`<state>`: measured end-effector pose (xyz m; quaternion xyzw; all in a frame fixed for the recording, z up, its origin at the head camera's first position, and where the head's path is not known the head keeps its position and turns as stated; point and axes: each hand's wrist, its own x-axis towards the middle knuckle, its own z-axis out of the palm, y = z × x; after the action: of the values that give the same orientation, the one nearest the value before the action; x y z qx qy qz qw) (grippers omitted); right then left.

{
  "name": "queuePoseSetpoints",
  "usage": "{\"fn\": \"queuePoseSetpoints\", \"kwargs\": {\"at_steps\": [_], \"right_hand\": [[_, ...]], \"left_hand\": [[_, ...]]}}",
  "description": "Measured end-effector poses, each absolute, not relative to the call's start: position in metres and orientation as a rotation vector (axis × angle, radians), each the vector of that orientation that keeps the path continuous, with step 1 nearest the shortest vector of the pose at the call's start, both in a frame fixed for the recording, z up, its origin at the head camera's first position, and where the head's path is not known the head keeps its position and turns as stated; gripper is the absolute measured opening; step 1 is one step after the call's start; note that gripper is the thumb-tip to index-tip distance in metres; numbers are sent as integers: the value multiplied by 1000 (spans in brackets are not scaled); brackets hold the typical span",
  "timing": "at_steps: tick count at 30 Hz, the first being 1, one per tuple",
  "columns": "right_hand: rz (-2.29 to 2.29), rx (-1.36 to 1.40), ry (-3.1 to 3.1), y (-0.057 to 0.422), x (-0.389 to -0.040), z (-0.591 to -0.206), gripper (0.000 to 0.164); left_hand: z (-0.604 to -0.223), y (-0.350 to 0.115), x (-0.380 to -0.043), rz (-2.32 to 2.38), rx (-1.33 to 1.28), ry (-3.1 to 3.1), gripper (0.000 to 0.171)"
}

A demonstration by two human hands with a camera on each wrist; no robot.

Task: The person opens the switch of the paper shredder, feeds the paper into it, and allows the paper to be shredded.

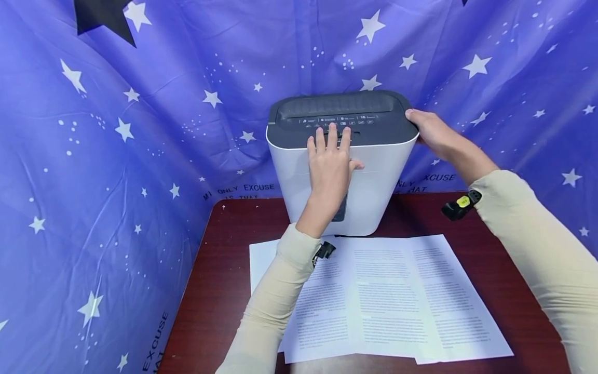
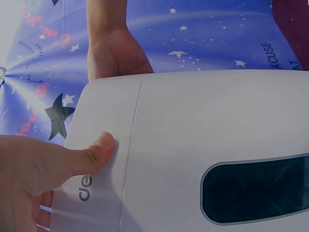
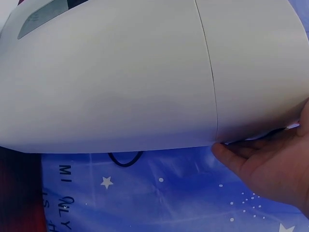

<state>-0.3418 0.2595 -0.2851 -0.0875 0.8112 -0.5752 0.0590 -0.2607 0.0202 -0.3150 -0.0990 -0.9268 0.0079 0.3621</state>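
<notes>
A paper shredder [image 1: 343,124] stands upright at the back of the table, with a white body and a dark grey top with printed icons. My left hand [image 1: 329,169] lies over its top front edge. The fingers stretch across the grey top, and the thumb [image 2: 99,152] rests on the white front beside the grey lettering. At the right end, my right hand [image 1: 434,132] holds the top corner, thumb on the upper rim. Its other fingers reach along the side and partly behind, as the right wrist view shows [image 3: 270,164]; their tips are hidden.
Several printed paper sheets [image 1: 388,301] lie overlapping in front of the shredder on the dark red table [image 1: 219,275]. A blue curtain with stars [image 1: 154,156] hangs close behind and to the left. A dark cord loop [image 3: 125,162] shows below the shredder in the right wrist view.
</notes>
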Motion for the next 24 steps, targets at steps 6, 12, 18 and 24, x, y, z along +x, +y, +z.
{"fn": "queuePoseSetpoints", "kwargs": {"at_steps": [6, 12, 18, 24], "right_hand": [[-1743, -287, 2480, 261, -341, -283, 45], [-1724, -284, 2474, 264, -342, -283, 56], [-1705, -279, 2476, 264, -341, -284, 60], [-1709, -279, 2467, 262, -340, -285, 64]], "left_hand": [[-314, 22, -263, 22, -254, -2338, 80], [-313, 23, -262, 23, -261, -2351, 79], [-314, 23, -261, -1, -262, -2367, 77], [-315, 21, -261, -16, -259, -2361, 76]]}}
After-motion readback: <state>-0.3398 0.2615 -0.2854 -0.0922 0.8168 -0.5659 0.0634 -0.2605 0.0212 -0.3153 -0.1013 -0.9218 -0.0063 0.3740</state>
